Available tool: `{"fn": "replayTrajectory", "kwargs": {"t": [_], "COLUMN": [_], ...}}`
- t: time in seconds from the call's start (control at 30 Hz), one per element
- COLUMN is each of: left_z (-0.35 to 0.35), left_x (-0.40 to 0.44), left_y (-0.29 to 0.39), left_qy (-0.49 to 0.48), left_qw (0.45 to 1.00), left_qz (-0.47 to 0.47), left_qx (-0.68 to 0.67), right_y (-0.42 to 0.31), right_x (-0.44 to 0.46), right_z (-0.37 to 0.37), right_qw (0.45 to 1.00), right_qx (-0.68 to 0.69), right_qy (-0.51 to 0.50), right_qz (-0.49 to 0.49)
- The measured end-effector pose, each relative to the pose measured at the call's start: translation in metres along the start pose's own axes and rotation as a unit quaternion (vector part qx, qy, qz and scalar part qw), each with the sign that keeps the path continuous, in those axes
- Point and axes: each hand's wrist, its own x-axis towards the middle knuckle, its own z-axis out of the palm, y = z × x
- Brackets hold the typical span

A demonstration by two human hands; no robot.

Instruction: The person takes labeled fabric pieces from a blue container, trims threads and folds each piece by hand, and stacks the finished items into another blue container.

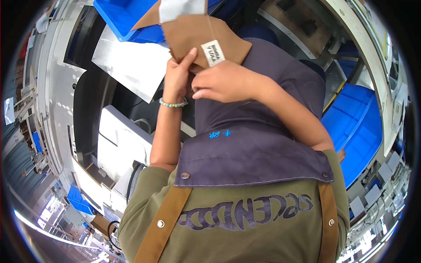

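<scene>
A brown fabric piece (188, 35) lies over the lap of my dark apron, its left edge frayed. Sewn or laid on it is a small white label (213, 53) with dark lettering, and a thin thread runs upward from near it. My left hand (179, 74), with a beaded bracelet at the wrist, grips the fabric's lower left edge, thumb on top and fingers behind. Just below the label, my right hand (228, 82) is closed with curled fingers against the fabric's lower edge; what is inside them is hidden.
A blue bin (116, 19) stands at the upper left, with brown fabric and a whitish piece (182, 9) at its side. Another blue bin (355, 127) is at my right. A metal plate (127, 65) and a white machine housing (120, 138) lie to the left.
</scene>
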Motion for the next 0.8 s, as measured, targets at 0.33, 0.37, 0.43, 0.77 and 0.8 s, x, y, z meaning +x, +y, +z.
{"fn": "replayTrajectory", "kwargs": {"t": [0.33, 0.37, 0.43, 0.77, 0.8], "left_z": [-0.052, -0.05, -0.057, -0.077, -0.076], "left_x": [-0.035, -0.036, -0.036, -0.021, -0.021], "left_y": [0.069, 0.069, 0.072, 0.075, 0.075], "left_qy": [-0.212, -0.221, -0.195, -0.124, -0.122], "left_qw": [0.918, 0.914, 0.901, 0.855, 0.855], "left_qz": [0.006, 0.025, 0.033, 0.096, 0.101], "left_qx": [0.336, 0.339, 0.387, 0.495, 0.495], "right_y": [0.039, 0.041, 0.043, 0.083, 0.082], "right_x": [0.017, 0.02, 0.014, -0.018, -0.017], "right_z": [-0.029, -0.02, -0.011, 0.0, 0.0], "right_qw": [0.915, 0.919, 0.942, 0.95, 0.944], "right_qx": [0.344, 0.341, 0.26, -0.269, -0.286], "right_qy": [0.178, 0.136, 0.051, 0.109, 0.118], "right_qz": [0.114, 0.141, 0.208, 0.114, 0.115]}}
